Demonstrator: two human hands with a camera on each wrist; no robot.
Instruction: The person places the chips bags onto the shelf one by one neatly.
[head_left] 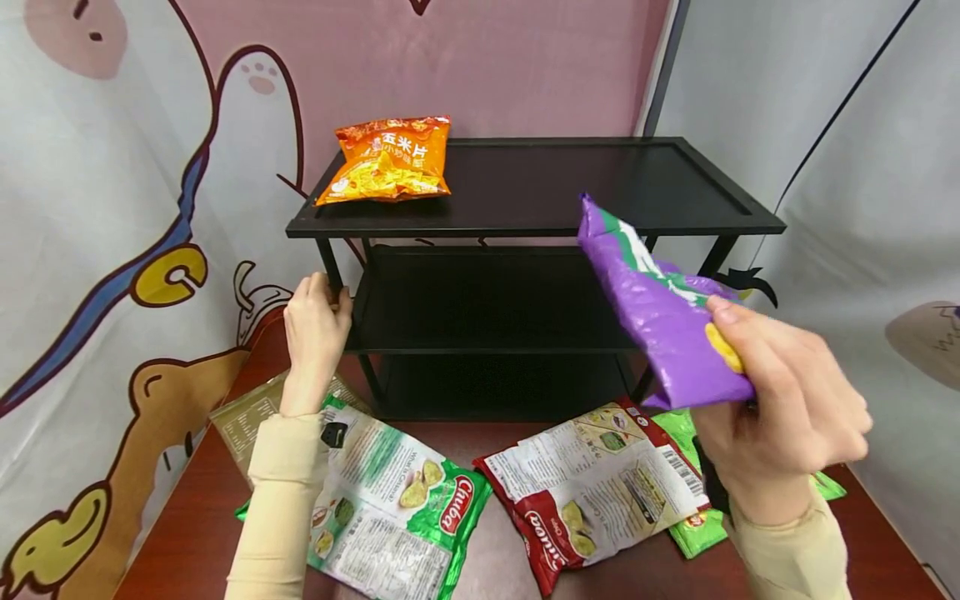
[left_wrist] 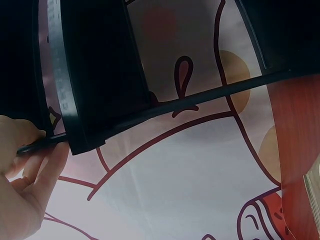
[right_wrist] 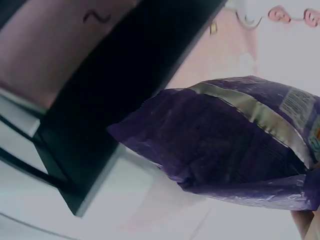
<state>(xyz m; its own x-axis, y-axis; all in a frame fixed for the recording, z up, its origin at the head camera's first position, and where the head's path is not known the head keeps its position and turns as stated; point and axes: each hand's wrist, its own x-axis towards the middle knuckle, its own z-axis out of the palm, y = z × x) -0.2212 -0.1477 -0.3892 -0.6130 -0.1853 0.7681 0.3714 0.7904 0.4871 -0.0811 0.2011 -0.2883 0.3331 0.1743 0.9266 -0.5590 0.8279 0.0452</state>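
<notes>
My right grip (head_left: 787, 396) pinches the purple snack bag (head_left: 651, 325), best done lightly. My left grip (head_left: 318, 323) holds the shelf post (head_left: 328, 260).

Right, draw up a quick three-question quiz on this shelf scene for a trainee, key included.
1. True or false: the orange chip bag is on the middle shelf.
2. Multiple choice: the right hand holds
A) the green Chuba bag
B) the purple snack bag
C) the red Chuba bag
3. Short answer: which part of the black rack does the left hand grip?

Key:
1. False; the orange chip bag is on the top shelf.
2. B
3. The front left post
</notes>
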